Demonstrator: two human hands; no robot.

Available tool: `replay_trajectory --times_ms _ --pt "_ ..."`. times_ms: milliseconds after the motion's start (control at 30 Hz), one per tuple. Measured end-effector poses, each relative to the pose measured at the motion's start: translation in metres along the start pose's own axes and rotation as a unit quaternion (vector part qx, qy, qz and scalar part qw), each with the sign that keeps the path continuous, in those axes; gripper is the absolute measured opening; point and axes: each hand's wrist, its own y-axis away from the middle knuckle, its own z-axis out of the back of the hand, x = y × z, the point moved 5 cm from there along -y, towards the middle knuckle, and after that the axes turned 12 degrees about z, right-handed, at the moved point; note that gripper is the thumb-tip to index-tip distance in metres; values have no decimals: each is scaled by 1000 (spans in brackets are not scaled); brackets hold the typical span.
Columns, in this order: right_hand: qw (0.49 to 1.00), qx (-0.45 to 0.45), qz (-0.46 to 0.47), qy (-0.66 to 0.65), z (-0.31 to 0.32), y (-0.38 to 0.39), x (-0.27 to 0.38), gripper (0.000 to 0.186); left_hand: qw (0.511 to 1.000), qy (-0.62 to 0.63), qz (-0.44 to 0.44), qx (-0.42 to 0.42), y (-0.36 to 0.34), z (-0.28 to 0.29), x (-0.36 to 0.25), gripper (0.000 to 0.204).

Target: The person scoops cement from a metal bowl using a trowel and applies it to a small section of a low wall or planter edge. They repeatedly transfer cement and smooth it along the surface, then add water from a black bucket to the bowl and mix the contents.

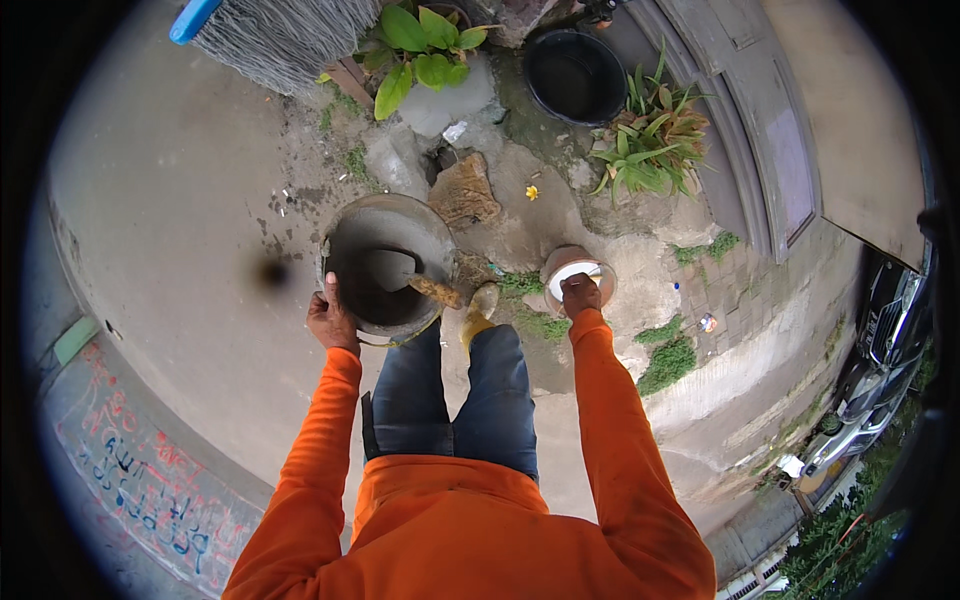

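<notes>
My left hand point(331, 316) grips the near left rim of a wide dark bucket point(345, 235), its thumb over the edge. Grey cement residue coats the bucket's inside. A trowel point(436, 291) rests in it, the worn wooden handle jutting over the right rim and the metal blade lying inside. Over to the right, my right hand point(580, 294) is closed above a small round bucket point(553, 262) with a dull pinkish rim and a white inside. The fingers seem wrapped on its handle, which they mostly hide.
Rough stones point(465, 190) lie ahead of my feet. Beyond them are a leafy plant point(425, 45), a black basin point(575, 77), a spiky plant point(655, 130) and a grey mop point(280, 40). Parked vehicles point(870, 370) stand at far right; a painted wall point(140, 480) is at left.
</notes>
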Motion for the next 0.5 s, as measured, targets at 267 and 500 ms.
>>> replay_trajectory --times_ms 267,500 --pt "921 -56 -108 -370 16 -143 63 32 996 -42 -39 70 -26 -106 -25 63" --pt "759 17 -255 -599 26 -274 112 100 997 -49 -12 51 -47 -190 -34 62"
